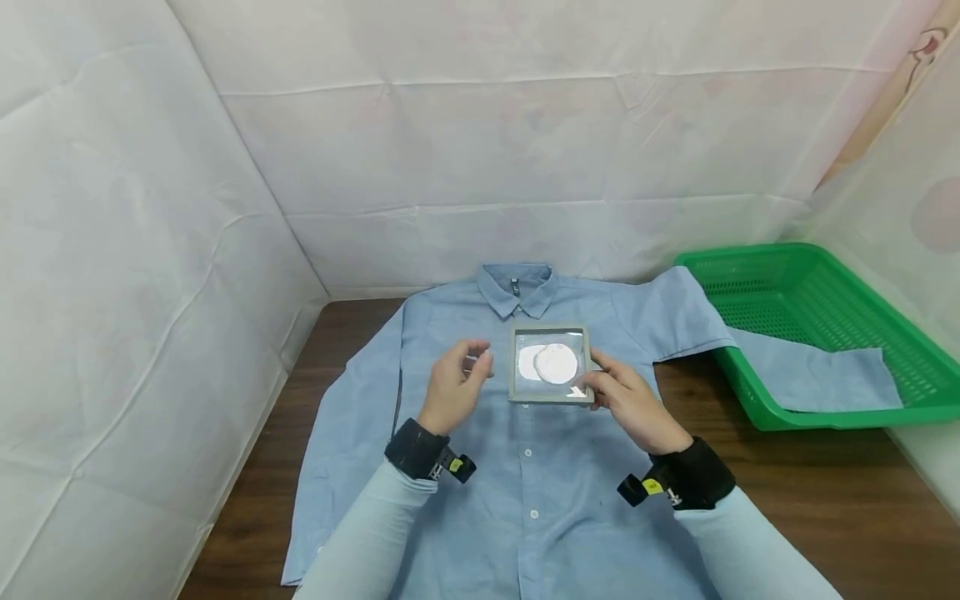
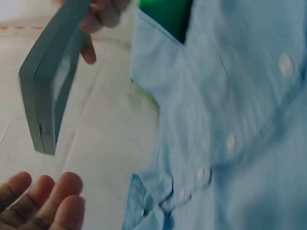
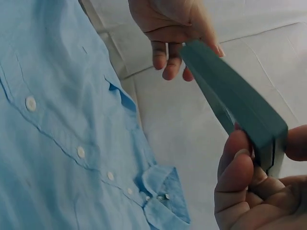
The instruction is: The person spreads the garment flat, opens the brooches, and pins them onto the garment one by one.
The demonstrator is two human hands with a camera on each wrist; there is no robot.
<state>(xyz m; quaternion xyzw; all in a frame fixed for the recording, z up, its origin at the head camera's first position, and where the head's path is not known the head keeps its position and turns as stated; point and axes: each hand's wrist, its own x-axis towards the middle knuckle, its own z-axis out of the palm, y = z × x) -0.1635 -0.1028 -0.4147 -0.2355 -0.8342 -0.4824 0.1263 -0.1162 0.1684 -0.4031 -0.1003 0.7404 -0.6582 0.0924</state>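
Note:
A square, grey-green framed display case (image 1: 551,332) with a clear window is up over the shirt. Inside the window shows a bright round disc (image 1: 557,364), partly washed out by glare. My right hand (image 1: 628,398) pinches the case by its right edge, thumb on the front and fingers behind. In the right wrist view the case (image 3: 235,96) appears edge-on as a thick slab. To its left, my left hand (image 1: 455,385) is held with fingers loosely bent and nothing in them; a gap separates its fingertips (image 2: 67,184) from the case in the left wrist view.
A light blue button-up shirt (image 1: 480,475) lies spread on the dark wooden table (image 1: 247,533), collar toward the back wall. Its right-hand sleeve (image 1: 817,367) drapes into a green plastic basket (image 1: 847,417). White sheeting (image 1: 450,150) encloses the back and sides.

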